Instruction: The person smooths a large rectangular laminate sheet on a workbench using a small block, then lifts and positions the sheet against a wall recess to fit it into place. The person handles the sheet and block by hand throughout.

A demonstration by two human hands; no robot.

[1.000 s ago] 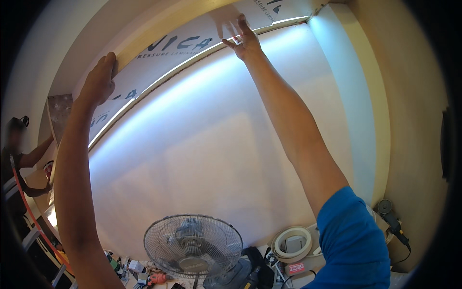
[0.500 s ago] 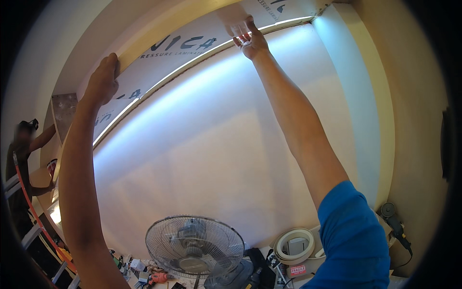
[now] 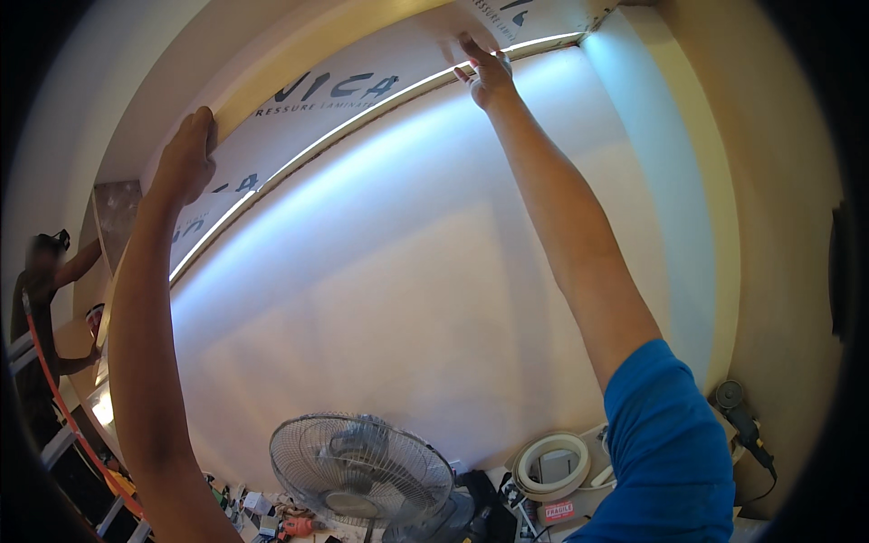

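Overhead, a pale laminate sheet [image 3: 335, 100] with dark printing lines the underside of a recess. A glowing light strip [image 3: 317, 142] runs along the sheet's wall-side edge. My left hand [image 3: 186, 160] is closed round the near cream-coloured edge board [image 3: 272, 68], its fingertips hidden behind the board. Higher and farther right, my right hand [image 3: 489, 77] reaches up to the sheet beside the light strip. Its thumb and fingers are apart, and I see nothing held in it.
Below stands a fan [image 3: 362, 471] with a wire cage. Near it lie an orange power tool [image 3: 299, 525], a roll of cream edging [image 3: 550, 466] and an angle grinder [image 3: 742, 421]. At the left, another person [image 3: 41, 308] works beside a ladder [image 3: 59, 443].
My right hand has moved a little to the right along the light strip, its fingers turning toward it. The left hand keeps its hold on the edge board; the view has shifted slightly.
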